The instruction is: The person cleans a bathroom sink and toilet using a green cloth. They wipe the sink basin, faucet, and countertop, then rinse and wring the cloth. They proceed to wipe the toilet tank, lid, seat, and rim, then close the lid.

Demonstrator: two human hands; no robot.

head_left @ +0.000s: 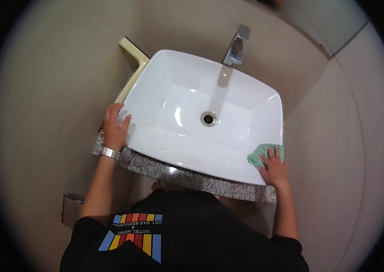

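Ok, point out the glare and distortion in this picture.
Head view: glints on the white washbasin and granite counter; head view: grey streak from the chrome faucet toward the drain, shadow or reflection unclear; head view: black vignetted rim and a bowed seam at right.

This is a washroom, by the look of its fittings. A white, rounded-corner sink (155,120) sits on a speckled grey stone counter (169,167), with a metal tap (237,45) at its far edge and a round drain (208,119) in its floor. Plain beige surfaces close in around it, so the space looks small. Whether it belongs to a home or a business, the fittings alone cannot tell.
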